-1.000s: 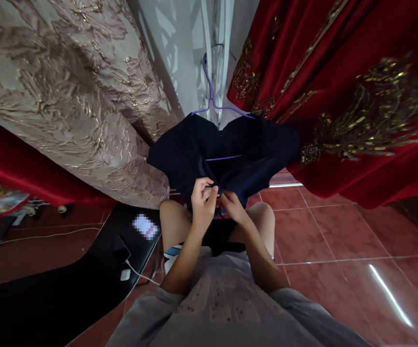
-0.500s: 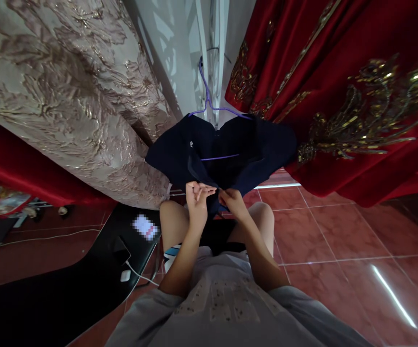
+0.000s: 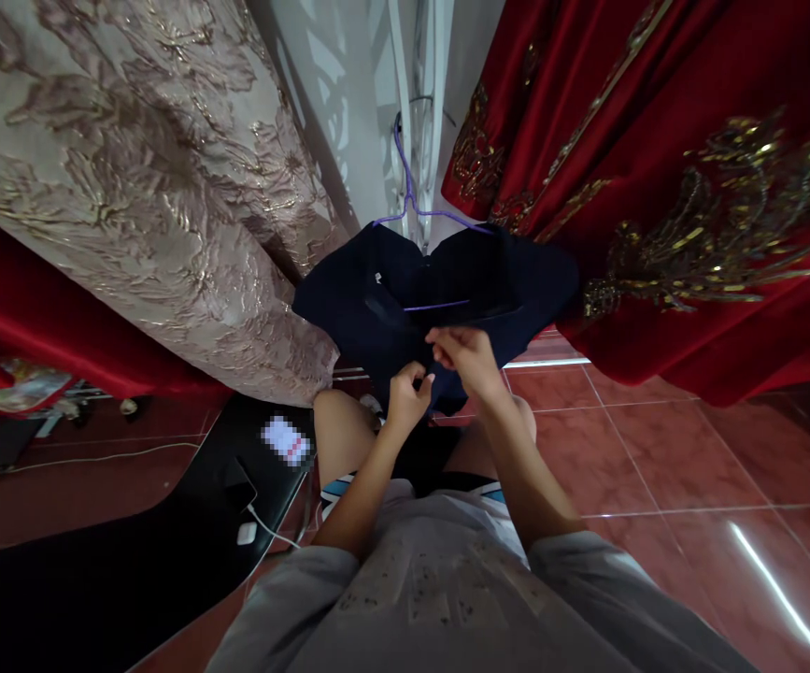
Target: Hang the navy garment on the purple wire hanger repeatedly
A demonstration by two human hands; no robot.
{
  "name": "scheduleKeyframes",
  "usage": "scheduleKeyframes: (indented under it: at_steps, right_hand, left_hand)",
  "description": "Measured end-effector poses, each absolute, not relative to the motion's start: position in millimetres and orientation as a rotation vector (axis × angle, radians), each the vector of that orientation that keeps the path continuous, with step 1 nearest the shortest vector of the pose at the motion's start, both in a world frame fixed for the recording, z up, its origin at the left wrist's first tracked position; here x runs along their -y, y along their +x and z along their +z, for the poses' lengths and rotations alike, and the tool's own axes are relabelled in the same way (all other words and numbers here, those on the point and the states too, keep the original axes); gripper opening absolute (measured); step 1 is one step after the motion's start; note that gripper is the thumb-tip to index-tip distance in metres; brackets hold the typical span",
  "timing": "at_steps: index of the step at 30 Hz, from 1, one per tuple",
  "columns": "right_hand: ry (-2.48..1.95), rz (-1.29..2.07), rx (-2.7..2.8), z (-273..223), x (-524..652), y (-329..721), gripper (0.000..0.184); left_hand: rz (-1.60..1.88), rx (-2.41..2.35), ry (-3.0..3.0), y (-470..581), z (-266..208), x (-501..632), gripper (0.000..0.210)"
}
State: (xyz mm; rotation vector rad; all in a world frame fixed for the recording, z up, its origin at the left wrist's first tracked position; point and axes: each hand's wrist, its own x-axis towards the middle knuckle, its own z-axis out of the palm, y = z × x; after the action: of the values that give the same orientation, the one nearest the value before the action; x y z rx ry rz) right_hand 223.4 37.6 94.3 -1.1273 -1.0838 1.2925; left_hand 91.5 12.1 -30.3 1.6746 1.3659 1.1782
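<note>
Dark garment (image 3: pixel 338 294) hangs from sloping edges of purple hanger (image 3: pixel 409 194). Left hand (image 3: pixel 408 396) pinches cloth at front; right hand (image 3: pixel 463 357) curls just above, can't tell if gripping. Best hold front taut, unpuckered.

Looks like dark, matt, smooth cloth in the garment (image 3: pixel 390 332), falling in dull folds. Appears smooth and faintly shiny along the hanger (image 3: pixel 410 193); cannot be told as plastic or coated wire. Turns raised and crinkled in the cloth of the pale drape (image 3: pixel 166 187), with metallic-looking glints. Shows softly lustrous, plush-looking cloth in the red drape (image 3: pixel 657 84), roughened by glittering gold sequins (image 3: pixel 691 271). Gleams hard and smooth in the glossy, marbled tiles (image 3: pixel 663 458). Looks black and smooth on the bench (image 3: pixel 131 561), glossy near its edge. Resembles smooth white plastic at the adapter (image 3: pixel 246 534). Reads as soft, matt grey cloth in the shirt (image 3: pixel 439 645).
</note>
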Motion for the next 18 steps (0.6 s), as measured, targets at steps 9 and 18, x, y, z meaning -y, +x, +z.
scheduleKeyframes:
  at_steps: [9, 18]
  right_hand:
    - [-0.962, 1.035, 1.150, 169.9, -58.0, 220.1, 0.038]
    - [-0.937, 1.001, 1.254, 166.4, -48.6, 224.6, 0.032]
  left_hand:
    - [1.074, -1.199, 1.753, 95.6, -1.5, -31.4, 0.007]
    - [1.663, -1.083, 2.099, 72.7, 144.7, -53.8, 0.022]
